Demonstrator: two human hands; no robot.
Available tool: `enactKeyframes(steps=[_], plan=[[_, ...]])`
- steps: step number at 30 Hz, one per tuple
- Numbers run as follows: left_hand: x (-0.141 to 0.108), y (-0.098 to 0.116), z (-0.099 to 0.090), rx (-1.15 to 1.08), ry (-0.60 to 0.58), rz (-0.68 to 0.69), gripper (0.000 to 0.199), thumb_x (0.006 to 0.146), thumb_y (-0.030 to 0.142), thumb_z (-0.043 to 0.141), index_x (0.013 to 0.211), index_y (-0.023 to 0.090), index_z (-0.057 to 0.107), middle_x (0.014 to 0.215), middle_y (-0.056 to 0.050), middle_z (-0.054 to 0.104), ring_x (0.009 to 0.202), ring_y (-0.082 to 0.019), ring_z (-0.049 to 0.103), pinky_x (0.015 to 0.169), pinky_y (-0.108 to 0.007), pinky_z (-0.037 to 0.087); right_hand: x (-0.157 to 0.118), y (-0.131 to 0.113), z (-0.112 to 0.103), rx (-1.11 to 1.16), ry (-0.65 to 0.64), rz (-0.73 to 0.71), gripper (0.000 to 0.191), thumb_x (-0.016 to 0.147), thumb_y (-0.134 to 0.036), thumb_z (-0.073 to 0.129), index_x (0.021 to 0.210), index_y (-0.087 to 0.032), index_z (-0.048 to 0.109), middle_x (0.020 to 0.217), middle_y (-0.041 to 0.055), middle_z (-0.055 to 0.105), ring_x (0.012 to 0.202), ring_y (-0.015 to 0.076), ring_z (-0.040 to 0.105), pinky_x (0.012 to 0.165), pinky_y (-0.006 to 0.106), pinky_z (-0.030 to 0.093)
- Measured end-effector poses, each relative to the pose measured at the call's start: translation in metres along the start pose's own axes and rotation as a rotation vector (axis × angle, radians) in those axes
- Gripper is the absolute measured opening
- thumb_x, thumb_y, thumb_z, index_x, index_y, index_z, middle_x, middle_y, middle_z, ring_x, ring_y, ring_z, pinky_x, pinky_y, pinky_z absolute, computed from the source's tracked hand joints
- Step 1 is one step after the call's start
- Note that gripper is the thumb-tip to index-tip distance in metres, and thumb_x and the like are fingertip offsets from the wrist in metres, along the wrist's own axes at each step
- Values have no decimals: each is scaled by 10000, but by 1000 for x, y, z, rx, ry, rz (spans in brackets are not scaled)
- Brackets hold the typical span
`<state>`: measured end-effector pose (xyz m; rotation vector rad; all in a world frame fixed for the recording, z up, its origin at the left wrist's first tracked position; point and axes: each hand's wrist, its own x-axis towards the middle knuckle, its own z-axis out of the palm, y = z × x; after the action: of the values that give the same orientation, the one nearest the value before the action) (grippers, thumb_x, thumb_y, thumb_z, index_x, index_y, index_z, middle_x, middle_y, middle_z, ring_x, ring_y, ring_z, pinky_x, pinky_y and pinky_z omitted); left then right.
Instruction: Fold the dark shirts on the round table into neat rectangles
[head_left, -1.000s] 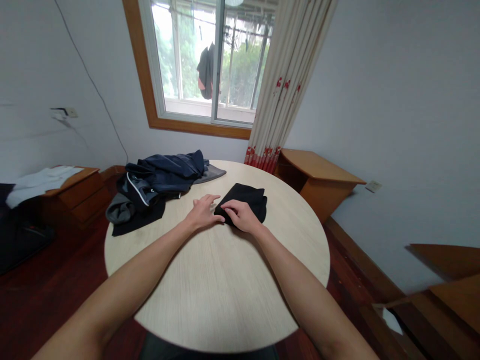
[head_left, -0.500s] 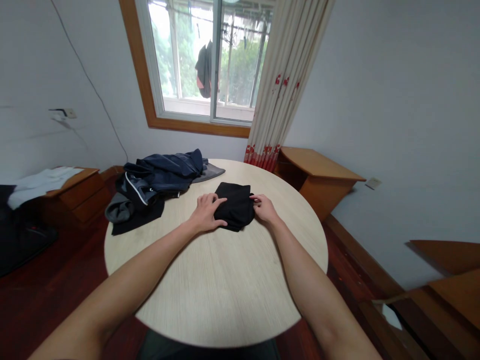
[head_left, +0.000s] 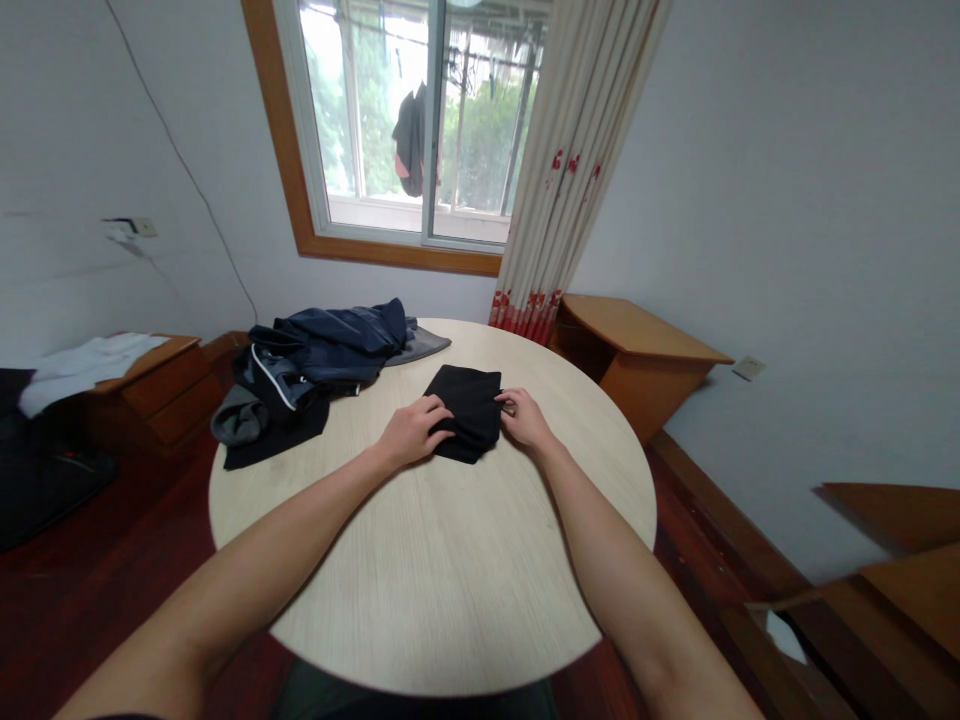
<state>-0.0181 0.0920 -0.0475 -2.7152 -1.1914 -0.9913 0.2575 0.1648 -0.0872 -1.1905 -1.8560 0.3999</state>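
Note:
A black cloth, folded into a small bundle (head_left: 469, 410), lies on the round pale wooden table (head_left: 442, 590). My left hand (head_left: 414, 430) rests at its left edge, fingers apart and fingertips on the fabric. At the right edge, my right hand (head_left: 523, 415) has its thumb and fingers pinched on the border of the black cloth. The underside of the bundle is hidden.
A heap of dark blue clothes (head_left: 330, 345) lies at the table's back left, with a grey rolled garment (head_left: 240, 418) beside it. Behind the table are a window and a curtain (head_left: 574, 150). A wooden desk (head_left: 637, 340) stands at the back right.
The right edge of the black cloth has been drawn inward to the left, so the bundle is narrower. My right hand has shifted slightly left with it; the left hand's fingers have come closer together.

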Motion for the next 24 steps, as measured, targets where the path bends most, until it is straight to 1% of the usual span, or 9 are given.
enactKeyframes(steps=[5,8,10,13,15,16,18,20,24], plan=[[2,-1,-13,-53,159,-91,147,940,333,571,1011,232,653,1001,-64,678,972,-228,648,835,-344,512,-1,-14,0,-23,-48,-31,86,810,-179,621,859,-212,683,1039,53,637,908,187,633,880,353,534],[3,-12,-23,-51,321,-187,122,910,315,575,972,221,623,973,-57,668,936,-222,640,825,-334,509,0,-28,-7,-24,-49,-65,71,840,-233,582,814,-215,646,976,45,662,883,191,622,823,330,521],[3,-25,-31,-39,466,-300,87,886,286,563,928,217,593,905,-38,640,840,-199,617,767,-313,499,2,-38,-17,-1,41,-75,126,877,-297,542,851,-217,636,938,46,674,869,199,622,788,319,512],[1,-49,-43,-46,653,-484,66,873,278,540,845,221,523,767,6,539,685,-160,530,665,-280,456,6,-47,-32,80,319,-29,239,926,-426,478,879,-217,585,857,48,661,789,203,625,705,310,501],[-1,-59,-48,-67,737,-560,111,881,303,533,819,228,480,735,21,482,651,-150,493,647,-275,442,7,-49,-39,133,476,33,301,942,-508,449,863,-229,530,787,29,632,723,199,621,661,307,493],[-1,-61,-49,-70,763,-576,122,883,312,535,822,230,469,744,22,476,651,-148,489,652,-278,444,7,-49,-40,152,517,65,324,944,-542,444,858,-236,509,755,15,616,696,195,618,649,306,491],[-1,-58,-50,-43,772,-555,119,877,308,545,835,233,463,805,5,504,689,-155,508,689,-293,461,6,-48,-38,169,529,105,352,938,-584,453,858,-244,493,712,-8,588,665,189,612,642,303,490],[0,-48,-47,5,718,-469,105,872,290,553,837,233,473,888,-28,552,785,-178,549,747,-316,481,5,-47,-34,165,496,101,363,926,-599,479,852,-245,498,697,-16,575,658,185,602,644,300,489],[2,-26,-35,25,487,-238,76,896,300,555,900,224,553,994,-76,639,995,-238,592,907,-389,488,4,-49,-27,160,435,59,368,916,-597,509,846,-236,524,705,-12,569,658,179,576,640,296,483]])
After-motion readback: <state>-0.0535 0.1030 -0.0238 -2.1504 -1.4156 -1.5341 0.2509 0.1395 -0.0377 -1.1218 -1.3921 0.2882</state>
